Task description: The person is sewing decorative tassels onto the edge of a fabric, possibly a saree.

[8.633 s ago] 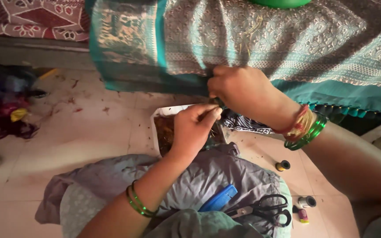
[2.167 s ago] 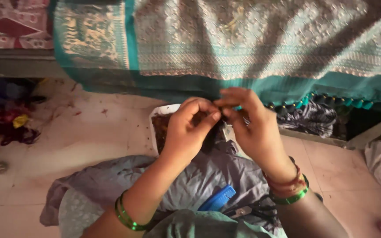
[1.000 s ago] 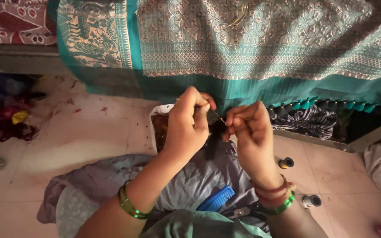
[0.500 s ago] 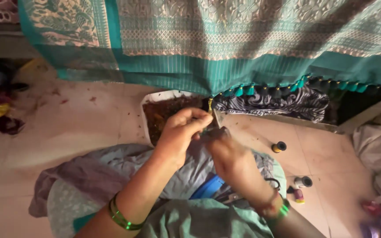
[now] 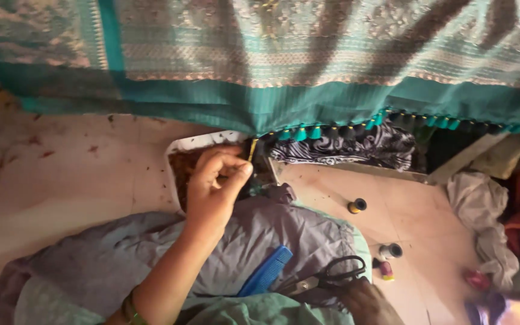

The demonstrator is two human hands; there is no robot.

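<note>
Right hand (image 5: 365, 304) now down by the scissors (image 5: 326, 280), grip unclear; left hand (image 5: 215, 186) pinching yellow tool (image 5: 251, 149)

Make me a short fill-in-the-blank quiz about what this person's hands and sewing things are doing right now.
1. The left hand pinches a thin yellow thread at the edge of the ____ cloth.
2. The right hand rests by the black ____.
3. The comb on the lap is ____.

Missing words: teal; scissors; blue
</note>
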